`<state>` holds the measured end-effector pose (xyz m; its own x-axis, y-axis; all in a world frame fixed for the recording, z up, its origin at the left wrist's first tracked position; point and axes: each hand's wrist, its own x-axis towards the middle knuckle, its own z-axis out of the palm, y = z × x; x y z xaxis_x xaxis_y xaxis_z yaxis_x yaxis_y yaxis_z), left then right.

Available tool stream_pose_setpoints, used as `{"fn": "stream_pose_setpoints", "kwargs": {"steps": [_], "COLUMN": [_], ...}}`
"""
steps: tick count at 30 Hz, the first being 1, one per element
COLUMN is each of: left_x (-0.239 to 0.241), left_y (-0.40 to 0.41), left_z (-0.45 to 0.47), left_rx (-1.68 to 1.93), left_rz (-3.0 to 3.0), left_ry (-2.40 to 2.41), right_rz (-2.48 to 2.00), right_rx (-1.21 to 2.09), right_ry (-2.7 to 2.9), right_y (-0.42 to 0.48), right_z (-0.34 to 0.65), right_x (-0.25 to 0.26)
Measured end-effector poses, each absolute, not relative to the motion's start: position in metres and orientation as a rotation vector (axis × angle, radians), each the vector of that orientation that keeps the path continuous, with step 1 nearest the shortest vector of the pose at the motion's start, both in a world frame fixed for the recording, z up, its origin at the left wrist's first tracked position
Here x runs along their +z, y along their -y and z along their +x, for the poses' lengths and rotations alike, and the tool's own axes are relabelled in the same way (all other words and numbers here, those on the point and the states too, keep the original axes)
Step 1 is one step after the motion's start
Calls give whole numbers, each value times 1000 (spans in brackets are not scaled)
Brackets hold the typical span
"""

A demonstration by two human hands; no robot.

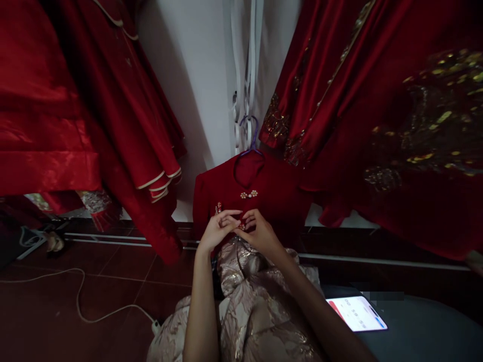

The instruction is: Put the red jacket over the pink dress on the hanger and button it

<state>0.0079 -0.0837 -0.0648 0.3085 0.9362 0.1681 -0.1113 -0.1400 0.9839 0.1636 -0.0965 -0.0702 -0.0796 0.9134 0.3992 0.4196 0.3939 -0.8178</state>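
Note:
A small dark red dress (pixel 281 193) hangs on a purple hanger (pixel 249 137) against the white wall, with a pearl-and-gold clasp (pixel 249 194) under its collar. My left hand (pixel 216 231) and my right hand (pixel 260 232) meet at the dress front, fingertips pinched together on a second small clasp (pixel 241 226). A third clasp (pixel 218 207) shows just above my left fingers. Below my hands the dress continues into a pale gold brocade skirt (pixel 249 301) that lies over my lap.
Long red garments (pixel 124 115) hang at left, and red gowns with gold embroidery (pixel 422 125) at right. A lit phone (pixel 356 312) lies on a grey surface at lower right. A white cable (pixel 79 296) runs across the dark red floor tiles.

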Motion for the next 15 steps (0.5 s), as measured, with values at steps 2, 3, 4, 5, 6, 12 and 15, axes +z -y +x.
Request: {"fn": "stream_pose_setpoints", "kwargs": {"steps": [2,3,4,5,6,12,15], "left_x": [-66,-67,-70,-73,-77,-109,-116], "left_y": [83,82,80,77,73,50,48], "left_z": [10,10,11,11,10,0,-4], "left_rx": [1109,1100,1094,1105,1151,1713,1543], "left_rz": [1410,1416,1426,1440,1455,1377,1385], "left_ry": [-816,-813,-815,-832,-869,-1265,-1185], "right_rz": [-1192,-1197,-1202,-1209,-1215,-1223,-1168], "right_rx": [629,636,645,654,665,803,896], "right_ry": [1690,1696,1702,1709,1716,1716,1709], "right_y": [96,95,94,93,92,87,87], "right_z": [164,164,166,168,171,186,186], "right_x": [-72,-73,-74,-75,-75,-69,-68]}}
